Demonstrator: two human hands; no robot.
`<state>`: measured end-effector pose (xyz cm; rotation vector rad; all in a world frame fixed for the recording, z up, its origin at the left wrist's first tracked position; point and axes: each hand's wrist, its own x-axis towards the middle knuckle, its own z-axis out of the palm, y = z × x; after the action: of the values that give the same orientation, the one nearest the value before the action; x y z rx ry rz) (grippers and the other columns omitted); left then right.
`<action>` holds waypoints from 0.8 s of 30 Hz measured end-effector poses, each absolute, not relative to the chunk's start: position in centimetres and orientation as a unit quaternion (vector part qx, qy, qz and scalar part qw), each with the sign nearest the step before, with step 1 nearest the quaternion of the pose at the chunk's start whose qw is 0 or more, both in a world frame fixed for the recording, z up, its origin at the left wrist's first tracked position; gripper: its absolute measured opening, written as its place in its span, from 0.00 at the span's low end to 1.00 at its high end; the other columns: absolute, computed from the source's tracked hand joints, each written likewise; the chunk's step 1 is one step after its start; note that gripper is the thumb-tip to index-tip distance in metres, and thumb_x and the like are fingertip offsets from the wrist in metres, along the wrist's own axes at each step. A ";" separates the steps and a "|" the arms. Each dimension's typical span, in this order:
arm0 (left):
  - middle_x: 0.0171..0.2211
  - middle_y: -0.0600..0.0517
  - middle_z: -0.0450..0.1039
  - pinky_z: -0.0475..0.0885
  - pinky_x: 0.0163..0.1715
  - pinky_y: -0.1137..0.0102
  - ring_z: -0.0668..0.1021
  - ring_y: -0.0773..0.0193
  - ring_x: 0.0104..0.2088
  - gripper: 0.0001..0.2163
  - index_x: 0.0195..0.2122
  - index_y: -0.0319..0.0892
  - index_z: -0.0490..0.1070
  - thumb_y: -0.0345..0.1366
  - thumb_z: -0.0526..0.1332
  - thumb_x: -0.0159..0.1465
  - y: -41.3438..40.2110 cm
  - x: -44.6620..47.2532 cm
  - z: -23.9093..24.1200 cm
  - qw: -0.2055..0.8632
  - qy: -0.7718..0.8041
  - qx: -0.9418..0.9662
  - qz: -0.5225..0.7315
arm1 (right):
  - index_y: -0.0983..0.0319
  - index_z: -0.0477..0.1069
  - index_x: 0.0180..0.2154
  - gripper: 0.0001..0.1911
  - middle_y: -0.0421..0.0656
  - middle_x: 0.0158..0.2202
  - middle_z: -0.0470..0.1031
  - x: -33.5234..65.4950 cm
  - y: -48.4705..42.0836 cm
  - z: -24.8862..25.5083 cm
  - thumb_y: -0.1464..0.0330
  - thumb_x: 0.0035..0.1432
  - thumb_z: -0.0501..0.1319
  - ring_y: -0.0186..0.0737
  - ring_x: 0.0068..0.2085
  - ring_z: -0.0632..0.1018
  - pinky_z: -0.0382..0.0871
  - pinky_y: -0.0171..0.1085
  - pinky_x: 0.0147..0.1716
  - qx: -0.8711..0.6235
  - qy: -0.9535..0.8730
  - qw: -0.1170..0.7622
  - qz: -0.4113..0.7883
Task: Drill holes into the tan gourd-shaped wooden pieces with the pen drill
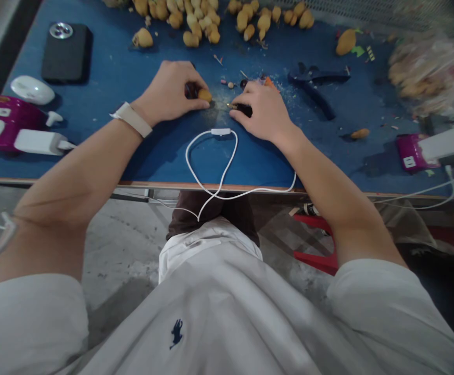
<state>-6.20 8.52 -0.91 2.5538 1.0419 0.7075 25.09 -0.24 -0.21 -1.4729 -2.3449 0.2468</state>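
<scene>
My left hand [178, 91] is closed on a small yellow-brown rounded piece [204, 96], pinched between thumb and fingers just above the blue table. To its right, my right hand [264, 112] grips a thin dark tool with a brass-coloured tip [230, 105]. That tip points left toward the yellow piece, with a small gap between them. Most of the tool's body is hidden in my palm, so its exact kind cannot be made out. Pale dust and shavings lie on the table between and behind my hands.
Several yellow bulbous pieces [199, 21] line the back edge. Dark blue pliers [316, 83] lie right, near a plastic bag [422, 73] of pieces. A phone [66, 54], a white case [33, 89] and a purple power socket [6, 122] stand left. A white cable [190, 156] loops in front.
</scene>
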 end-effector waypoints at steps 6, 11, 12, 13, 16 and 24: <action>0.53 0.45 0.92 0.85 0.66 0.42 0.89 0.42 0.51 0.25 0.51 0.55 0.96 0.71 0.79 0.73 8.2 -6.0 -0.9 0.126 0.368 0.887 0.248 | 0.43 0.93 0.62 0.33 0.54 0.59 0.91 24.8 -0.5 -0.1 0.31 0.82 0.62 0.77 0.65 0.87 0.86 0.71 0.64 -0.521 -0.830 0.181 0.081; 0.52 0.43 0.92 0.84 0.63 0.42 0.89 0.43 0.49 0.27 0.51 0.51 0.96 0.70 0.78 0.72 8.0 -5.5 -1.2 0.120 0.378 0.885 0.243 | 0.44 0.93 0.61 0.32 0.54 0.63 0.90 24.6 -0.5 -0.2 0.33 0.84 0.61 0.77 0.67 0.86 0.85 0.71 0.67 -0.523 -0.830 0.180 0.075; 0.52 0.43 0.92 0.84 0.63 0.42 0.89 0.43 0.49 0.27 0.51 0.51 0.96 0.70 0.79 0.72 8.0 -5.5 -1.2 0.121 0.381 0.884 0.243 | 0.44 0.93 0.61 0.31 0.54 0.64 0.90 24.6 -0.5 -0.2 0.34 0.84 0.61 0.77 0.67 0.86 0.85 0.71 0.68 -0.524 -0.829 0.179 0.075; 0.52 0.43 0.92 0.84 0.64 0.42 0.89 0.43 0.49 0.27 0.51 0.52 0.96 0.71 0.79 0.72 8.0 -5.4 -1.2 0.123 0.384 0.882 0.243 | 0.44 0.93 0.60 0.31 0.54 0.64 0.90 24.5 -0.5 -0.2 0.34 0.84 0.61 0.77 0.67 0.86 0.85 0.71 0.68 -0.527 -0.828 0.178 0.077; 0.52 0.42 0.90 0.84 0.66 0.41 0.89 0.42 0.51 0.31 0.52 0.52 0.96 0.75 0.78 0.72 8.0 -5.5 -1.1 0.136 0.388 0.878 0.244 | 0.43 0.92 0.60 0.30 0.53 0.63 0.90 24.5 -0.6 0.1 0.34 0.84 0.62 0.78 0.69 0.86 0.85 0.70 0.68 -0.531 -0.824 0.175 0.088; 0.54 0.43 0.92 0.85 0.69 0.38 0.88 0.40 0.49 0.37 0.55 0.56 0.98 0.81 0.75 0.64 7.3 -6.1 -0.1 0.187 0.390 0.867 0.247 | 0.41 0.93 0.60 0.29 0.51 0.65 0.90 24.8 -0.7 0.3 0.34 0.84 0.61 0.77 0.69 0.86 0.85 0.70 0.68 -0.530 -0.823 0.182 0.090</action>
<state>-6.11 7.34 -0.15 2.4396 1.0988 0.6953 24.79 -0.69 0.29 -1.4964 -2.3227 0.2529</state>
